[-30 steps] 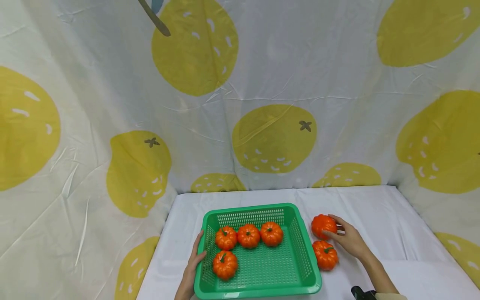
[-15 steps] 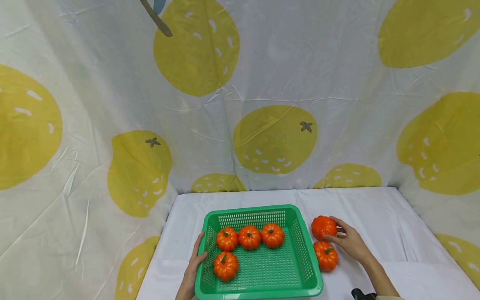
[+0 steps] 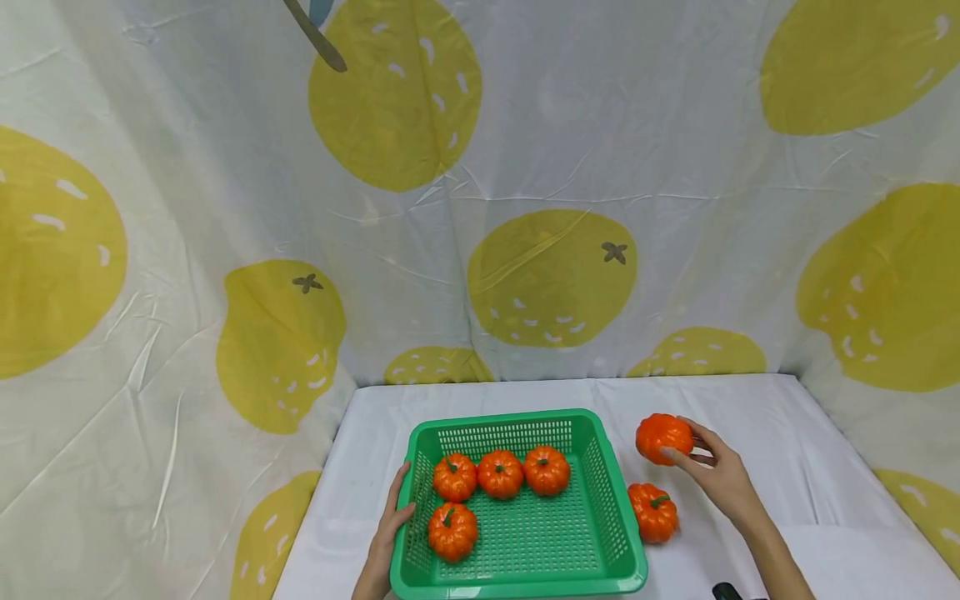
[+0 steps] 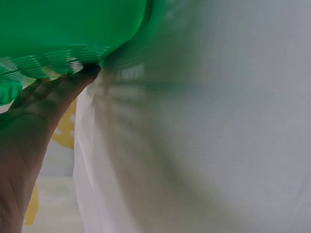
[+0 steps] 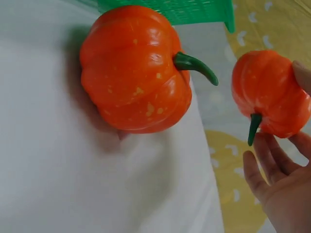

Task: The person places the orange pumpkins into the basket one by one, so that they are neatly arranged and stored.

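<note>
My right hand [image 3: 722, 475] holds a small orange toy pumpkin [image 3: 663, 439] between thumb and fingers, to the right of the basket. In the right wrist view this pumpkin [image 5: 267, 92] has its green stem pointing down. A second pumpkin [image 3: 654, 512] sits on the white cloth beside the basket's right wall; it looms large in the right wrist view. My left hand [image 3: 386, 533] grips the left side of the green plastic basket [image 3: 517, 590], thumb over the rim and fingers along the outer wall. Inside the basket lie several pumpkins [image 3: 500, 475], three in a row at the back.
White cloth [image 3: 750, 417] covers the table. Behind and at both sides hang pale curtains [image 3: 555, 275] printed with yellow fruit. A dark object [image 3: 726, 592] shows near my right forearm at the bottom edge.
My right hand has lifted the farther pumpkin off the cloth, up and slightly to the right. My left hand and the basket stay in place.
</note>
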The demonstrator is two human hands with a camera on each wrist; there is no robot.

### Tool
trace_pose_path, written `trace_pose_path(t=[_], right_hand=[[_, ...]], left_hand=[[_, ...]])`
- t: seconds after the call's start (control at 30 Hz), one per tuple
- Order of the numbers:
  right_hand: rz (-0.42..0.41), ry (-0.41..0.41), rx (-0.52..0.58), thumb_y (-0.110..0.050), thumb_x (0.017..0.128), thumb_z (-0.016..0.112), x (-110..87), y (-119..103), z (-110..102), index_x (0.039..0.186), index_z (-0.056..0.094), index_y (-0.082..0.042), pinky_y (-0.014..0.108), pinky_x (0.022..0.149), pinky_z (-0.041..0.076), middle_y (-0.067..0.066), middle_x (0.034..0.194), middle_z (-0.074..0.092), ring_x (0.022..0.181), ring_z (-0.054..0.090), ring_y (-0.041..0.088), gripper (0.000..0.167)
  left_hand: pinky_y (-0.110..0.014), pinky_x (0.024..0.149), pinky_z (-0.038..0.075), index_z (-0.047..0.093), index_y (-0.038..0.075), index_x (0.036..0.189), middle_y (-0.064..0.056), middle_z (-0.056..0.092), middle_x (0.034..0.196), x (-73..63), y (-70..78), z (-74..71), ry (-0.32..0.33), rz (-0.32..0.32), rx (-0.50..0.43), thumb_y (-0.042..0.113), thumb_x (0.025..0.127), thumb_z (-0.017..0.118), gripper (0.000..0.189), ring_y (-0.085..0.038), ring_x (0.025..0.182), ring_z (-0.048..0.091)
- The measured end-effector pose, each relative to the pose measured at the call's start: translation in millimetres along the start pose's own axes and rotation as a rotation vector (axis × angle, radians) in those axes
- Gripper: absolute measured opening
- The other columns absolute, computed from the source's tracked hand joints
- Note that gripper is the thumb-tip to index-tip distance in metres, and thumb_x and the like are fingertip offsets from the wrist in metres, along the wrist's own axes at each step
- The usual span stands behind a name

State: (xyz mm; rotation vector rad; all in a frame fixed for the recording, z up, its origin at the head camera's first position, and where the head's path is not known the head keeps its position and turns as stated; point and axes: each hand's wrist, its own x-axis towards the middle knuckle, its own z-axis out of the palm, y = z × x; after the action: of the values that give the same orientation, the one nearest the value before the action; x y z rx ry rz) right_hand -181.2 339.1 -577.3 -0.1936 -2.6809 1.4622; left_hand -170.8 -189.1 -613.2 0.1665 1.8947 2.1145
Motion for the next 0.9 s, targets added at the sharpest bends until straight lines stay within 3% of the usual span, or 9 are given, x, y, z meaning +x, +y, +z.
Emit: trace_pose_path(t=[0.1,0.2,0.3,0.5,0.6,0.67,0.8,0.9], right_hand=[[0.074,-0.031,0.017,-0.051,0.100,0.064,-2.9,2.0,1.4,0.160,0.034,-0.002,0.013,0.082,0.050,0.027,0.149,0.050,0.117,0.060,0.016,0.083],[0.152,-0.075,0.031,-0.057,0.100,0.060,-5.3,7.7,4.4,0.160,0.031,0.000,0.028,0.090,0.057,0.029,0.153,0.045,0.129,0.056,0.042,0.088],[0.195,-0.112,0.066,-0.059,0.099,0.060,-6.9,11.6,6.4,0.161,0.027,0.000,0.043,0.103,0.055,0.029,0.160,0.038,0.142,0.045,0.047,0.091],[0.238,-0.149,0.116,-0.060,0.098,0.060,-9.0,9.8,6.4,0.162,0.021,-0.001,0.045,0.111,0.049,0.029,0.164,0.031,0.151,0.033,0.047,0.096],[0.231,-0.146,0.111,-0.060,0.099,0.059,-9.8,9.2,5.5,0.162,0.022,-0.002,0.033,0.105,0.053,0.028,0.163,0.035,0.145,0.043,0.038,0.093],[0.195,-0.131,0.117,-0.056,0.101,0.059,-10.7,9.1,4.5,0.161,0.025,-0.003,0.020,0.095,0.053,0.023,0.160,0.041,0.135,0.053,0.017,0.087],[0.108,-0.088,0.175,-0.045,0.104,0.059,-11.8,5.7,1.6,0.159,0.032,-0.006,0.013,0.084,0.050,-0.012,0.138,0.055,0.107,0.050,-0.015,0.072],[0.096,-0.081,0.210,-0.042,0.105,0.058,-11.5,2.0,-0.6,0.159,0.032,-0.007,0.016,0.085,0.052,-0.029,0.123,0.051,0.102,0.050,-0.018,0.070]], left_hand=[[-0.063,0.123,0.014,0.000,0.037,0.167,-0.009,-0.014,0.175,-0.1,-0.6,0.2,0.002,0.000,-0.007,0.032,0.112,0.033,0.063,-0.045,0.160,-0.005],[-0.064,0.123,0.014,0.000,0.037,0.167,-0.009,-0.015,0.175,0.2,-1.9,0.2,-0.002,-0.005,-0.016,0.031,0.113,0.032,0.063,-0.044,0.160,-0.005],[-0.062,0.123,0.015,0.001,0.037,0.167,-0.008,-0.014,0.175,0.2,-3.1,0.0,-0.002,-0.007,-0.018,0.030,0.113,0.032,0.063,-0.043,0.160,-0.004],[-0.061,0.123,0.018,0.001,0.037,0.167,-0.009,-0.014,0.175,-1.1,-2.9,-0.8,-0.003,0.008,-0.016,0.029,0.113,0.032,0.063,-0.044,0.160,-0.004],[-0.060,0.123,0.019,0.000,0.036,0.167,-0.010,-0.014,0.175,-1.3,-2.1,-0.5,-0.005,0.005,-0.017,0.030,0.113,0.032,0.063,-0.045,0.160,-0.003],[-0.060,0.123,0.019,0.000,0.036,0.167,-0.010,-0.014,0.175,-1.1,-1.7,0.0,-0.002,0.003,-0.021,0.030,0.113,0.032,0.063,-0.045,0.160,-0.003],[-0.062,0.123,0.018,-0.001,0.035,0.167,-0.011,-0.015,0.175,-0.6,-1.1,0.7,-0.003,0.012,-0.009,0.031,0.113,0.031,0.063,-0.046,0.159,-0.004],[-0.062,0.123,0.016,-0.001,0.035,0.167,-0.010,-0.015,0.175,-0.7,-0.8,0.9,-0.005,0.016,-0.010,0.030,0.113,0.031,0.063,-0.045,0.159,-0.005]])
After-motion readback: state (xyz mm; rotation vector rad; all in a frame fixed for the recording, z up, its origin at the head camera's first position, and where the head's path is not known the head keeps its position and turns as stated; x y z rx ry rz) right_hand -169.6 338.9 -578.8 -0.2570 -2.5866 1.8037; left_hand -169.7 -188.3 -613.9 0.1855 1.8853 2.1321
